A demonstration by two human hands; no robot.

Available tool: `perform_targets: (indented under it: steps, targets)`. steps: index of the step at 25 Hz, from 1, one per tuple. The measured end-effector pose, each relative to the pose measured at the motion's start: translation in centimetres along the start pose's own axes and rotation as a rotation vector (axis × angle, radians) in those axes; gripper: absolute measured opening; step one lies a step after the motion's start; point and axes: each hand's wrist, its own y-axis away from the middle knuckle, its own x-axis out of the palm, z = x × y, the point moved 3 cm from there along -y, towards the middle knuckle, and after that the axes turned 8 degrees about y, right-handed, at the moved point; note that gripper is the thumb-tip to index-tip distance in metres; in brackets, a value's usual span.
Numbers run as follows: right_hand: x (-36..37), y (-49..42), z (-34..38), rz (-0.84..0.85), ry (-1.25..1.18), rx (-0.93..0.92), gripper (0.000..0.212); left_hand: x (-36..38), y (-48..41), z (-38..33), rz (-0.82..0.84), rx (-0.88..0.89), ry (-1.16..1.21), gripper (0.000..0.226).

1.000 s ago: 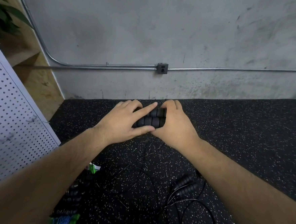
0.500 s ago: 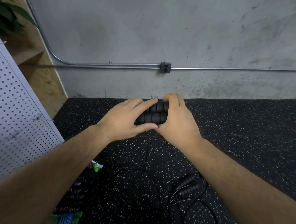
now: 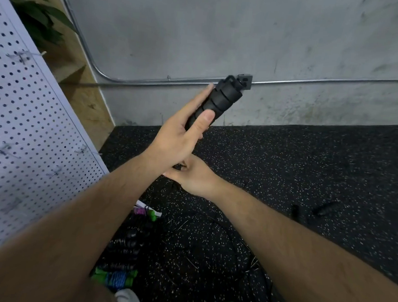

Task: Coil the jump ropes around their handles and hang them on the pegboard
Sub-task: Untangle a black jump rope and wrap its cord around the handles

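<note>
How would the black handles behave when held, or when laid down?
The black handles are probably stiff: they stick straight out past the left hand. Their deep ribs likely resist slipping. Being round, they might roll on the floor.

A gym storage corner. Speckled rubber floor (image 3: 309, 172), bare concrete wall (image 3: 225, 34) with conduit (image 3: 316, 81). White pegboard (image 3: 30, 127) stands left.

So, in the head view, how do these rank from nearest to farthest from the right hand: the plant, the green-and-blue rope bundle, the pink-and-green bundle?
From the right hand:
1. pink-and-green bundle, on the floor just below and to its left.
2. green-and-blue rope bundle, lower left, near the bottom edge.
3. plant, top left corner, behind the pegboard.
</note>
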Motion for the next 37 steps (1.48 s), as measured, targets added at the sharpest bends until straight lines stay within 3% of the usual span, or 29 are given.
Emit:
perform_targets:
  steps: [1,5,8,12,22,26,32,37]
  targets:
    - [0.6,-0.4,0.4,-0.013,-0.036,0.008,0.006,-0.5,0.1,-0.1,-0.032,-0.007,0.045,0.049]
    - [0.9,-0.8,0.4,0.029,-0.140,0.038,0.021,-3.1,0.2,0.6,-0.119,-0.020,0.061,0.056]
    - [-1.7,0.0,0.3,0.046,0.012,0.049,0.024,-4.9,0.4,1.7,-0.111,-0.001,-0.015,0.057]
    - [-7.7,1.7,0.2,0.005,0.348,0.067,0.025,-5.8,0.8,2.3,-0.038,0.035,-0.194,0.054]
    - [-16.1,8.1,1.1,-0.185,0.514,0.158,0.019,-2.2,0.4,2.3,0.370,0.317,-0.830,0.064]
    - [-16.4,8.9,0.7,-0.320,0.595,0.116,0.016,-0.7,-0.1,2.7,0.416,0.406,-0.926,0.065]
    - [-16.2,9.3,0.1,-0.402,0.665,0.102,0.013,1.1,-0.3,3.3,0.435,0.394,-1.005,0.071]
    - [-15.3,9.3,1.3,-0.378,1.013,-0.015,0.017,1.8,-0.3,3.7,0.443,0.404,-1.071,0.070]
